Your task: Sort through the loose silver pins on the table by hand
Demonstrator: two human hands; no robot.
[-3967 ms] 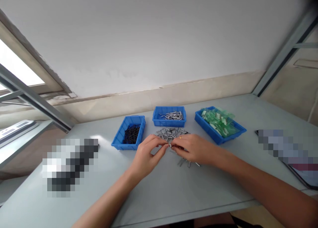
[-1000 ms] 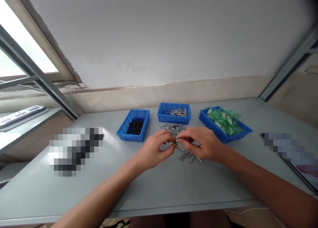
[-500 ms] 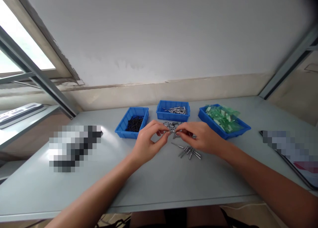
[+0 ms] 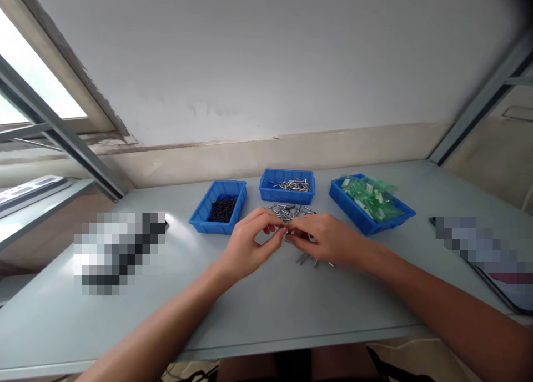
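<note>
My left hand [image 4: 250, 239] and my right hand [image 4: 325, 237] meet fingertip to fingertip above the table, both in a pinch. Between them is a small metal rod, now almost wholly covered by the fingers. Just behind the hands lies a loose pile of silver metal rods [image 4: 287, 211], partly covered by them. A smaller group of thin metal rods [image 4: 315, 261] lies on the table below my right hand, partly hidden by it.
Behind the hands stand a blue bin [image 4: 199, 226] of black screw-like pieces, a blue bin [image 4: 287, 197] of silver rods and a blue bin [image 4: 372, 228] of green plastic packets. Blurred objects lie at both sides of the grey table [image 4: 250, 315].
My right hand has moved left, closing the gap between the fingertips, and the rod that showed there is now covered. The right hand hides more of the smaller rod group. The view has shifted slightly.
</note>
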